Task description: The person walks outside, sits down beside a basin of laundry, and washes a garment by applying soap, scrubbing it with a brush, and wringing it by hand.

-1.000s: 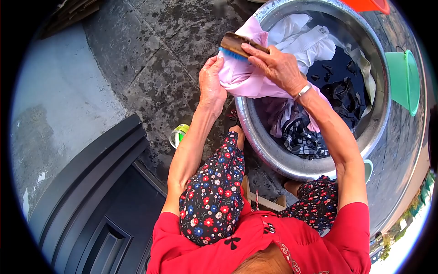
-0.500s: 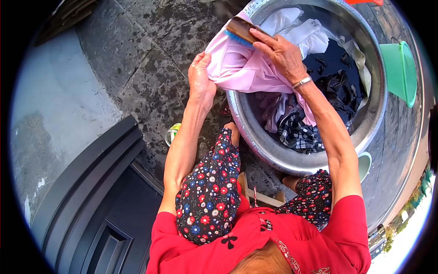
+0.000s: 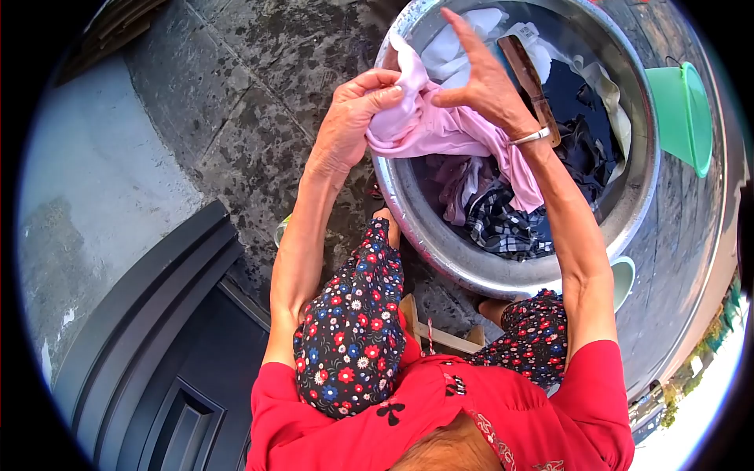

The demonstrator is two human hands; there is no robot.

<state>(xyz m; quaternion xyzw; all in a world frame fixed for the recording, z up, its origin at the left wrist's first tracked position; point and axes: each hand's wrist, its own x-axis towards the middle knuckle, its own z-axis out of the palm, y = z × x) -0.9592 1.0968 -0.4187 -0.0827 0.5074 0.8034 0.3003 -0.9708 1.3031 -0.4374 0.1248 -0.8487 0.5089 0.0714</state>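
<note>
My left hand (image 3: 353,118) pinches the edge of a wet pink garment (image 3: 440,129) between thumb and fingers, at the left rim of a large metal basin (image 3: 471,271). The rest of the garment hangs over the rim into the basin. Over the cloth, my right hand (image 3: 491,90) is open, thumb and fingers spread. Just right of it, partly behind the wrist, is the brown wooden scrubbing brush (image 3: 525,71), its bristles hidden. Dark water in the basin holds a white garment (image 3: 455,47), a black-and-white checked cloth (image 3: 506,224) and dark clothing (image 3: 589,157).
A green bucket (image 3: 683,118) stands right of the basin, and a pale green bowl (image 3: 622,282) sits by its lower right rim. A low wooden stool (image 3: 444,337) is between my legs. At the lower left is a dark panelled door (image 3: 228,345).
My right hand has let go of the brush, which now lies to the right over the basin. My left hand has moved up and bunched the pink garment, which was spread out flat.
</note>
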